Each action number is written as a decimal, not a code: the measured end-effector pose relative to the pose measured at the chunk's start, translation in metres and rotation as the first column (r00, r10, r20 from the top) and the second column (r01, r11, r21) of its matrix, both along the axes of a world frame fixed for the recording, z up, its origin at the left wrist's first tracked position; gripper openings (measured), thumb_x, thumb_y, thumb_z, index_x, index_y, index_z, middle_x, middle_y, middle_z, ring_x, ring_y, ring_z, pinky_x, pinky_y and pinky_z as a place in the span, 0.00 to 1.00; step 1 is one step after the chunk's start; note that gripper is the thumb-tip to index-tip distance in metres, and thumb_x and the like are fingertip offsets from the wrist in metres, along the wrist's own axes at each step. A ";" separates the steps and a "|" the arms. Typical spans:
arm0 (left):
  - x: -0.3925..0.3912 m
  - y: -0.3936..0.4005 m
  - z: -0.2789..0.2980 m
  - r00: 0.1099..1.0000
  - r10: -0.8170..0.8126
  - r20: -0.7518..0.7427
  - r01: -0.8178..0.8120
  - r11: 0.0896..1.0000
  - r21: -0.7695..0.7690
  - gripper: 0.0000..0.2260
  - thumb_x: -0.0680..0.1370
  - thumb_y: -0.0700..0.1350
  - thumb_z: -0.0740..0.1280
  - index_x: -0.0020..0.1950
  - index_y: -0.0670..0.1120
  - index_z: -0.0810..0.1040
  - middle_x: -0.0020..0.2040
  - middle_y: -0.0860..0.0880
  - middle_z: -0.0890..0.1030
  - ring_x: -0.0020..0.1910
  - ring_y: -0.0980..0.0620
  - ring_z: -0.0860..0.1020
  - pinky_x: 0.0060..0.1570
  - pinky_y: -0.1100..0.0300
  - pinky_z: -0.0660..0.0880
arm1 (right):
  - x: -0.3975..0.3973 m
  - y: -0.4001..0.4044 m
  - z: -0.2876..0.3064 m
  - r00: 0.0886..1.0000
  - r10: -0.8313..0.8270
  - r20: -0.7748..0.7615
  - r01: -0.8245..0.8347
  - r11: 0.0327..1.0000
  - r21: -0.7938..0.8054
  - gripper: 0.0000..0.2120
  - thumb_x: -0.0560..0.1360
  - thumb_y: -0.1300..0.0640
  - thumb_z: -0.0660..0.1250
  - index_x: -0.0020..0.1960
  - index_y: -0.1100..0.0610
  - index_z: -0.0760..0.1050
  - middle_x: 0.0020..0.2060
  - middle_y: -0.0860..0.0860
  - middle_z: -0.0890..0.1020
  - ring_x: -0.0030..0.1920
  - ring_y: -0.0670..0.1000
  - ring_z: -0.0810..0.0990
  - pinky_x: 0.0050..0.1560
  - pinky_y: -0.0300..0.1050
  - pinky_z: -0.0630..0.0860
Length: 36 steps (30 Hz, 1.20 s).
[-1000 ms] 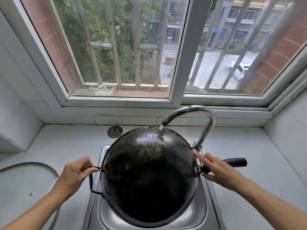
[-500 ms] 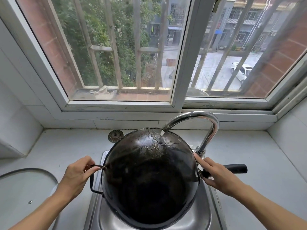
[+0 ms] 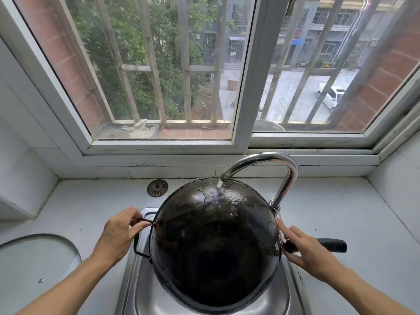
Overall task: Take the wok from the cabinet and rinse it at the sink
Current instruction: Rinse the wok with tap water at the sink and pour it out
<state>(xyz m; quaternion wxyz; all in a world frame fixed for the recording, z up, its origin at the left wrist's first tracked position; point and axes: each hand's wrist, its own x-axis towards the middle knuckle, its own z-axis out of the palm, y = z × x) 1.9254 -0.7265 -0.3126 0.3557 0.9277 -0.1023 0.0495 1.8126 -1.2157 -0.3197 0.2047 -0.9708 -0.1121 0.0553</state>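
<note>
Rinsing is the step in hand: we hold the wok [image 3: 214, 244] over the sink [image 3: 145, 289], tipped so its dark rounded underside faces us, and water from the faucet [image 3: 276, 165] lands on the upper part of that dome and spreads in a glossy sheet. Our left hand [image 3: 118, 235] pinches the thin wire loop handle [image 3: 139, 237] on the wok's left edge between thumb and curled fingers. Our right hand [image 3: 309, 253] wraps the base of the long handle [image 3: 331, 245], with the forefinger laid straight along the rim; we cannot quite tell how firmly the lower fingers close, since the hand hides them.

We judge the cabinet part done and the outside partly wetted. Next, we think the wok wants rotating or tilting under the stream so the dry lower half gets water, then turning over to rinse the inside. That calls for both grips to hold, because wet metal turns slippery and the bowl looks heavy.

The wok is black, seasoned-looking metal, smooth where wet and faintly speckled elsewhere. The faucet is a polished chrome gooseneck. The sink is brushed steel, set in a pale matte counter [image 3: 363, 223]. A round metal strainer plug [image 3: 157, 188] lies on the counter behind the sink, and a glass lid [image 3: 34, 264] sits at the left.
</note>
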 end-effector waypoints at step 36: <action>0.028 -0.057 0.011 0.996 -0.068 -0.060 0.070 0.997 0.029 0.09 0.74 0.50 0.73 0.45 0.54 0.73 0.40 0.54 0.80 0.40 0.52 0.79 0.40 0.50 0.78 | -0.043 -0.022 0.005 0.986 -0.164 0.026 0.163 0.986 0.047 0.46 0.72 0.59 0.74 0.78 0.42 0.50 0.42 0.39 0.69 0.39 0.43 0.72 0.46 0.38 0.72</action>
